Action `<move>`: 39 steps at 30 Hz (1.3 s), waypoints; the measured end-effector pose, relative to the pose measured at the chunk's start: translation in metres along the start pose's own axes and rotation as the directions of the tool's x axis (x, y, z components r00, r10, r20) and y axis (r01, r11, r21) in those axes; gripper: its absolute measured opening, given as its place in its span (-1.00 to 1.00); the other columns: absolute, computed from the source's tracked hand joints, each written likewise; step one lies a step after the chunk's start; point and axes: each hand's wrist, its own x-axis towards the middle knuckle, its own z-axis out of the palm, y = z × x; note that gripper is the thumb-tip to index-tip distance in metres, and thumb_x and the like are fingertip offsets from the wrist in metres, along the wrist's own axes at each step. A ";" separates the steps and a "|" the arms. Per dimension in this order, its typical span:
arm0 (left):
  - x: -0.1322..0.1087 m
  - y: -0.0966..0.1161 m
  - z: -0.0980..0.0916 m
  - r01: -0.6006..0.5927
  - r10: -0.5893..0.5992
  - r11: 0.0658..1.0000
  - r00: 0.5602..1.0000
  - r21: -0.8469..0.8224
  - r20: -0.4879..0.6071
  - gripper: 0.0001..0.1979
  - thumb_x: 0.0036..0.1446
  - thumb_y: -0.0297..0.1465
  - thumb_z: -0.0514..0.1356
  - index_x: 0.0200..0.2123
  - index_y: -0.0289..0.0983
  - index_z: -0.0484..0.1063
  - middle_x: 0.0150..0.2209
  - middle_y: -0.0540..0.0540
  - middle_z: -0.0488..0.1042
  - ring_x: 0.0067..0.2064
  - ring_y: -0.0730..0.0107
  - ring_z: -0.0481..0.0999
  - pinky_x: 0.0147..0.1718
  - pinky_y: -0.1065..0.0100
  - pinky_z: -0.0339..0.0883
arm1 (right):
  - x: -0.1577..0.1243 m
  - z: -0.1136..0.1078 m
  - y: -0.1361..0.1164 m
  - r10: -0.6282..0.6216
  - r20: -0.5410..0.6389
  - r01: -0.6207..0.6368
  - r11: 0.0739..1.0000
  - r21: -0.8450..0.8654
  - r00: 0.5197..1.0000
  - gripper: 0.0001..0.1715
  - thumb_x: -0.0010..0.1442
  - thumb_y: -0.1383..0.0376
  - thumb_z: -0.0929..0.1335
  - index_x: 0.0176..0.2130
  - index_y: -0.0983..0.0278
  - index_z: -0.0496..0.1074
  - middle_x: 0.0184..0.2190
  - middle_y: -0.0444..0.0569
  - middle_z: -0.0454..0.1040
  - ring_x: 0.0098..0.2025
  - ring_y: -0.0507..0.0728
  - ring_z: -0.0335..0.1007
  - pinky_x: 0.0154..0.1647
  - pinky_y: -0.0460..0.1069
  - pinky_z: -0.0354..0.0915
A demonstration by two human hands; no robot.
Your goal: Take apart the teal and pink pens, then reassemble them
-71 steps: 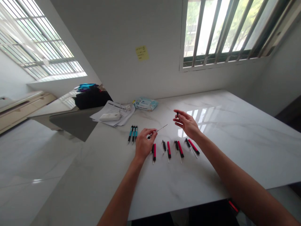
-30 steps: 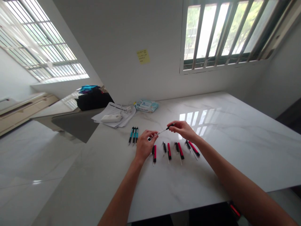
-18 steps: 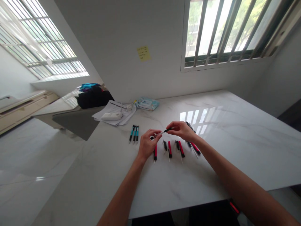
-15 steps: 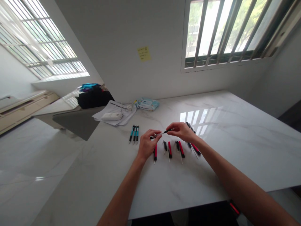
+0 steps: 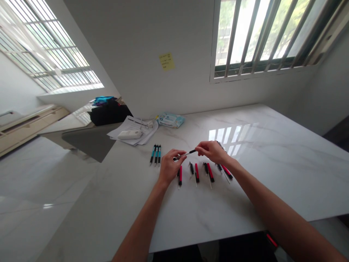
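In my left hand [image 5: 171, 165] is a pen [image 5: 188, 153] with a white or silver barrel and a black grip, pinched between thumb and fingers. The pen slants up to the right above the table. My right hand [image 5: 209, 151] has its fingers closed at the black tip end; what exactly they pinch there is too small to make out. Below both hands lie pen parts in groups: red barrels [image 5: 210, 172] with black ends, black clip pieces [image 5: 191, 168] and thin white refills [image 5: 195, 178]. The leftmost group is partly hidden by my left hand.
Three teal and black pens [image 5: 155, 155] lie side by side left of my left hand. More pen parts [image 5: 220, 145] are partly hidden behind my right hand. Papers [image 5: 148, 136] with a white device [image 5: 129, 135] and a wipes pack [image 5: 171, 120] lie at the back of the marble-patterned table [image 5: 191, 222].
My right fingers have shifted slightly right along the pen to its tip, leaving more of the black grip uncovered. My left hand keeps hold of the pen, nearly still.
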 end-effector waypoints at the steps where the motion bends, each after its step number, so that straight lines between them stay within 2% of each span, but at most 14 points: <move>1: 0.000 0.000 0.000 0.003 -0.003 1.000 1.000 -0.003 0.001 -0.87 0.18 -0.34 0.32 -0.20 -0.15 0.66 -0.21 -0.05 0.64 -0.24 0.31 0.59 -0.18 0.29 0.46 | 0.000 0.001 0.000 -0.015 0.000 0.015 1.000 0.010 1.000 -0.69 0.27 0.07 0.42 -0.14 0.23 0.54 -0.39 -0.07 0.62 -0.36 0.09 0.54 -0.29 -0.04 0.40; 4: 0.001 -0.001 0.000 0.015 -0.015 1.000 1.000 -0.019 -0.001 -0.87 0.17 -0.33 0.33 -0.21 -0.16 0.66 -0.20 -0.07 0.65 -0.23 0.29 0.59 -0.18 0.28 0.47 | -0.001 0.002 0.000 -0.040 0.008 0.039 0.998 0.051 0.999 -0.70 0.26 0.07 0.43 -0.15 0.23 0.51 -0.41 -0.10 0.60 -0.38 0.08 0.52 -0.31 -0.05 0.39; 11: 0.000 -0.001 -0.003 0.014 -0.014 1.000 1.000 -0.022 0.008 -0.88 0.16 -0.33 0.34 -0.22 -0.16 0.66 -0.21 -0.08 0.65 -0.23 0.28 0.60 -0.16 0.27 0.48 | -0.002 0.005 -0.004 -0.072 0.005 0.072 0.995 -0.063 0.997 -0.70 0.29 0.04 0.40 -0.21 0.22 0.51 -0.41 -0.10 0.59 -0.39 0.07 0.49 -0.32 -0.05 0.37; 15: -0.001 0.000 -0.003 0.004 -0.003 1.000 0.999 -0.021 0.032 -0.88 0.17 -0.34 0.34 -0.21 -0.16 0.66 -0.21 -0.07 0.65 -0.20 0.27 0.61 -0.14 0.28 0.48 | -0.002 0.007 -0.004 -0.075 0.002 0.075 0.995 -0.061 0.997 -0.69 0.27 0.04 0.42 -0.18 0.22 0.49 -0.37 -0.09 0.61 -0.38 0.07 0.51 -0.32 -0.05 0.37; 17: -0.001 0.000 -0.002 0.006 -0.005 1.000 0.999 -0.026 0.034 -0.88 0.17 -0.34 0.34 -0.22 -0.16 0.66 -0.22 -0.06 0.65 -0.20 0.28 0.60 -0.15 0.28 0.48 | -0.002 0.007 -0.004 -0.067 0.006 0.067 0.995 -0.078 0.998 -0.69 0.33 0.04 0.37 -0.21 0.23 0.49 -0.42 -0.10 0.59 -0.41 0.07 0.49 -0.34 -0.05 0.36; 21: -0.001 0.001 -0.002 -0.005 0.006 0.999 1.000 -0.031 0.030 -0.89 0.17 -0.35 0.34 -0.22 -0.15 0.65 -0.22 -0.06 0.64 -0.21 0.29 0.60 -0.15 0.28 0.48 | -0.003 0.009 -0.006 -0.063 0.008 0.063 0.996 -0.066 0.998 -0.65 0.29 0.01 0.41 -0.12 0.22 0.48 -0.38 -0.09 0.61 -0.39 0.08 0.50 -0.34 -0.06 0.35; 24: -0.001 0.002 -0.003 -0.011 0.012 0.999 1.000 -0.034 0.026 -0.88 0.19 -0.33 0.33 -0.21 -0.15 0.65 -0.21 -0.07 0.64 -0.20 0.28 0.60 -0.16 0.27 0.49 | -0.004 0.009 -0.008 -0.048 0.013 0.049 0.995 -0.087 0.999 -0.64 0.32 -0.01 0.37 -0.21 0.23 0.48 -0.42 -0.08 0.58 -0.43 0.07 0.47 -0.38 -0.06 0.32; 27: -0.001 0.003 -0.003 -0.007 0.008 0.999 1.000 -0.035 0.025 -0.86 0.19 -0.30 0.33 -0.20 -0.16 0.65 -0.21 -0.09 0.64 -0.21 0.26 0.61 -0.15 0.25 0.50 | -0.004 0.010 -0.010 -0.073 0.013 0.074 0.991 -0.109 0.997 -0.66 0.30 0.01 0.40 -0.16 0.23 0.48 -0.34 -0.05 0.60 -0.39 0.07 0.47 -0.36 -0.06 0.32; 29: -0.001 0.003 -0.003 -0.004 0.005 1.000 1.000 -0.031 0.029 -0.86 0.18 -0.30 0.33 -0.21 -0.17 0.65 -0.22 -0.09 0.65 -0.21 0.26 0.61 -0.14 0.25 0.50 | -0.004 0.011 -0.011 -0.083 0.008 0.083 0.989 -0.121 0.997 -0.68 0.32 0.03 0.38 -0.19 0.24 0.49 -0.37 -0.06 0.59 -0.40 0.07 0.45 -0.37 -0.06 0.30; 33: -0.001 0.003 -0.003 0.007 -0.006 0.999 1.000 -0.045 0.022 -0.87 0.18 -0.32 0.33 -0.21 -0.17 0.66 -0.22 -0.08 0.66 -0.22 0.28 0.61 -0.15 0.26 0.50 | -0.003 0.011 -0.009 -0.091 -0.008 0.090 0.993 -0.079 0.996 -0.67 0.28 0.05 0.42 -0.12 0.24 0.48 -0.31 -0.05 0.61 -0.36 0.06 0.47 -0.34 -0.07 0.32; 36: 0.000 0.001 -0.002 0.021 -0.020 0.998 1.000 -0.064 0.012 -0.87 0.16 -0.32 0.34 -0.22 -0.18 0.66 -0.23 -0.08 0.66 -0.24 0.28 0.60 -0.16 0.26 0.49 | -0.003 0.010 -0.008 -0.077 -0.008 0.076 0.993 -0.092 0.997 -0.67 0.31 0.03 0.38 -0.20 0.25 0.50 -0.38 -0.06 0.59 -0.40 0.05 0.45 -0.36 -0.08 0.31; 39: 0.000 0.000 -0.002 0.036 -0.036 0.997 0.999 -0.070 0.013 -0.86 0.16 -0.31 0.34 -0.22 -0.18 0.66 -0.22 -0.08 0.66 -0.24 0.29 0.60 -0.16 0.26 0.48 | -0.003 0.009 -0.007 -0.085 0.015 0.086 0.991 -0.104 0.996 -0.67 0.30 0.04 0.40 -0.16 0.25 0.52 -0.38 -0.08 0.59 -0.42 0.05 0.43 -0.36 -0.08 0.29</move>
